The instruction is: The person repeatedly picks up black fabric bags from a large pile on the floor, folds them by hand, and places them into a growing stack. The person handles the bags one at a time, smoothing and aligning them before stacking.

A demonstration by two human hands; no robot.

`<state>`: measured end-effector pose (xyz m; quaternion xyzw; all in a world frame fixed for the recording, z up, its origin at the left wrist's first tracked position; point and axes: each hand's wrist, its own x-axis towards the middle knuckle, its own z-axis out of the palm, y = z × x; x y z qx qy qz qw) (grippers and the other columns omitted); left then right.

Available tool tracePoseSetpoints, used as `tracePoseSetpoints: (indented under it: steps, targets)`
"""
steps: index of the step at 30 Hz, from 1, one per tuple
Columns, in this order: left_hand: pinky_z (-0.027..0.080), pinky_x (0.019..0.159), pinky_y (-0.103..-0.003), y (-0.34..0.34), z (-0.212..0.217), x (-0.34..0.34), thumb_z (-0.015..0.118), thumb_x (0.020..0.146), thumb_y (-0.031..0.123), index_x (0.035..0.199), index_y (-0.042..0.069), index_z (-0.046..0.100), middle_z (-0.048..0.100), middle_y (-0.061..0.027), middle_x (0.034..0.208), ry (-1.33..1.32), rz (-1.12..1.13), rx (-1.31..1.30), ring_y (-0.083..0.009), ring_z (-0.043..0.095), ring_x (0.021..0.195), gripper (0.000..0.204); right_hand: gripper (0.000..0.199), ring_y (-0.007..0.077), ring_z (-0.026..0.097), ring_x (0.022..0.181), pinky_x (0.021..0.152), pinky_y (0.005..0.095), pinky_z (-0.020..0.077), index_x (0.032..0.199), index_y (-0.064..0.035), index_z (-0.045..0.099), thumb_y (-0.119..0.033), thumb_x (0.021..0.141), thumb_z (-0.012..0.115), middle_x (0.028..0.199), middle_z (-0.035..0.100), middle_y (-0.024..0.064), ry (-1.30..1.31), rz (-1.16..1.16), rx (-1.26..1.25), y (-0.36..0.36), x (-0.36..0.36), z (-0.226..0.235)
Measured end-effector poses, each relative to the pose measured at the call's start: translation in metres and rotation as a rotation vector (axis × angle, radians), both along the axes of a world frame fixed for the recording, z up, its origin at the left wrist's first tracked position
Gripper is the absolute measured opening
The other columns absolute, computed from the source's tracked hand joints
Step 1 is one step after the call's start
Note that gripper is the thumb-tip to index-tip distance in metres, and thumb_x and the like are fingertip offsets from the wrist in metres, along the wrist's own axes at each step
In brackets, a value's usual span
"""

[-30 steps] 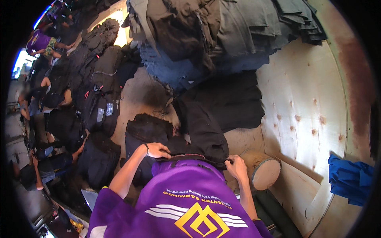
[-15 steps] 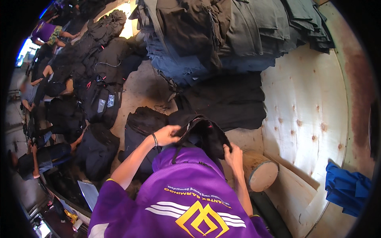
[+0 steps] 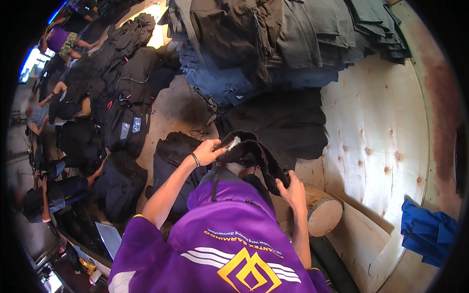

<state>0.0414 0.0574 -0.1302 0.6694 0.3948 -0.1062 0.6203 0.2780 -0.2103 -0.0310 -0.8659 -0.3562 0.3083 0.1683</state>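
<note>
My left hand (image 3: pixel 207 152), with a dark band at its wrist, pinches one side of the open edge of a black garment (image 3: pixel 266 163). On the opposite side, my right hand (image 3: pixel 293 189) grips the same edge between thumb and fingers. The edge is spread into a loop in front of my body, and a whitish label (image 3: pixel 233 143) shows inside near my left hand. The lower part of the garment is hidden by my shirt, so its full shape cannot be told.
A tall stack of folded dark clothes (image 3: pixel 303 39) stands ahead. Dark garments (image 3: pixel 119 180) lie heaped to the left, where several people work. A round wooden stool (image 3: pixel 324 217) is by my right forearm. Blue cloth (image 3: pixel 427 232) lies at the far right, beyond a wooden panel (image 3: pixel 371 146).
The black garment's edge has been lifted and pulled wider. My left hand has moved up and slightly left, exposing the whitish label; my right hand has shifted slightly right.
</note>
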Motion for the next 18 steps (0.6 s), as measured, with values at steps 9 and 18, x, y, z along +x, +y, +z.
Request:
tracePoseSetpoints:
  steps: [9, 18]
  targets:
    - [0.049, 0.086, -0.026, 0.003, 0.018, 0.000, 0.063, 0.093, 0.003, 0.113, -0.001, 0.057, 0.061, 0.0006, 0.099, -0.430, 0.125, -0.254, -0.0086, 0.058, 0.092, 0.021, 0.036, 0.0461, 0.063, 0.109, 0.090, 0.0516, 0.0492, 0.116, -0.0016, 0.056, -0.008, 0.082, 0.067, 0.112, 0.067, 0.0263, 0.134, -0.001, -0.130, -0.037, 0.010, -0.022]
    - [0.052, 0.090, -0.036, 0.070, 0.056, 0.029, 0.064, 0.078, 0.003, 0.110, 0.004, 0.060, 0.065, -0.0124, 0.098, -0.134, -0.392, 0.449, -0.0270, 0.065, 0.098, 0.033, 0.026, 0.0199, 0.066, 0.083, 0.065, 0.0316, 0.0558, 0.112, -0.0006, 0.066, 0.003, 0.087, 0.058, 0.092, 0.069, 0.0120, 0.548, -0.301, 0.101, -0.089, 0.117, -0.073]
